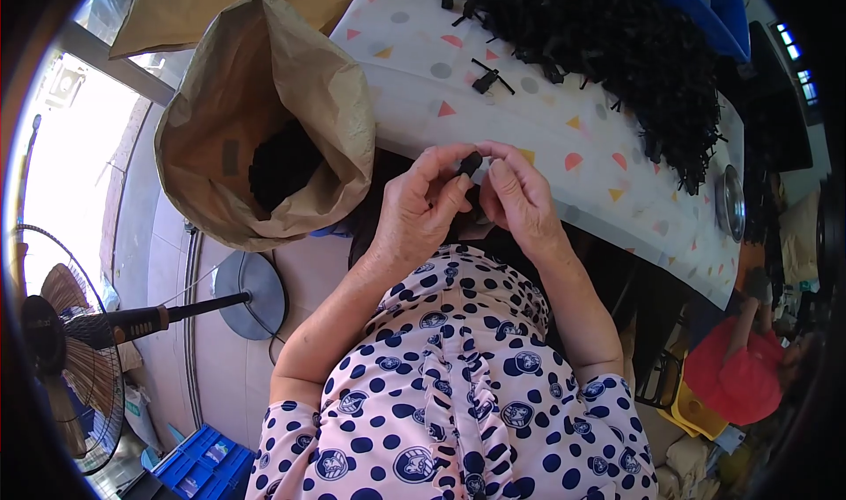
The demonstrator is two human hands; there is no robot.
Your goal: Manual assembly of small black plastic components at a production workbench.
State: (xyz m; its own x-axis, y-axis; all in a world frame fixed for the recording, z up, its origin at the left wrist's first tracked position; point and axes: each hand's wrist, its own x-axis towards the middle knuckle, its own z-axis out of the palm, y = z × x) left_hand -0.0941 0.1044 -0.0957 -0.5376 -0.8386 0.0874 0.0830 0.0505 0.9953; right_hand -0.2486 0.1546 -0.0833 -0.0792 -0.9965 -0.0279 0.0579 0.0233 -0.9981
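Note:
Just off the table's near edge, my left hand [414, 202] pinches a small black plastic piece [471, 163] between thumb and fingertips. My right hand [526, 202] is close beside it, fingers curled and thumb pressed in; its index fingertip reaches the top of the piece. Whether anything else sits inside the right hand's grip is hidden. On the table beyond lies one loose black part [486, 81] with thin arms sticking out. Farther back spreads a large heap of similar black parts [608, 42].
Left of my hands stands an open brown paper sack [344, 121] with black parts inside [286, 167]. The patterned tablecloth [414, 86] carries a metal bowl [730, 202] and a blue tub [727, 15]. A fan [79, 333] and blue crate [204, 465] are lower left; a person in red [736, 368] is right.

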